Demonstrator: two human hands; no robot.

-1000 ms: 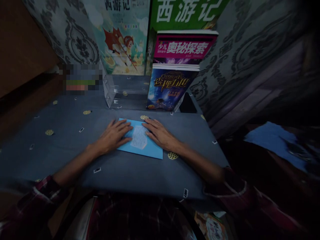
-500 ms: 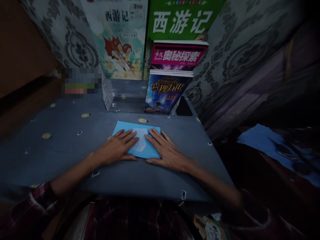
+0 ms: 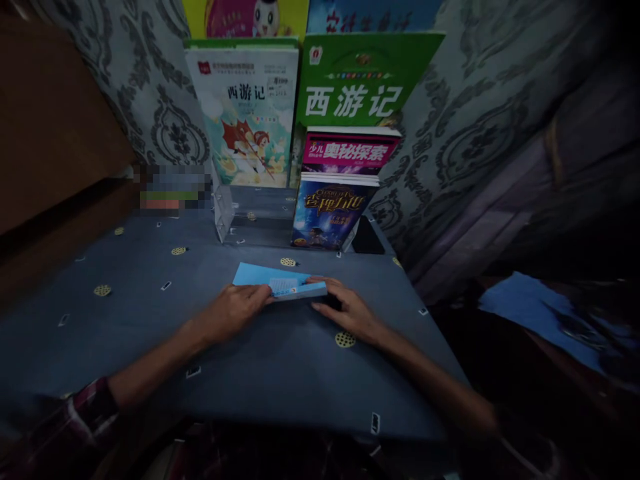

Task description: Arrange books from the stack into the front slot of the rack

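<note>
In the middle of the worktop (image 3: pixel 290 363), we've gone from flat palms to handling: our left hand (image 3: pixel 237 311) pinches the blue booklet's (image 3: pixel 254 274) near edge (seemingly raised); our right hand (image 3: pixel 354 312) curves at its right end, grip unclear.

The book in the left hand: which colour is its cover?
The book is light blue with a pale text panel; head view.

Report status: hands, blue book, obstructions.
Left hand holding blue book by near edge; right hand at right end. Book's near edge looks raised. Upright books behind, apart.
</note>
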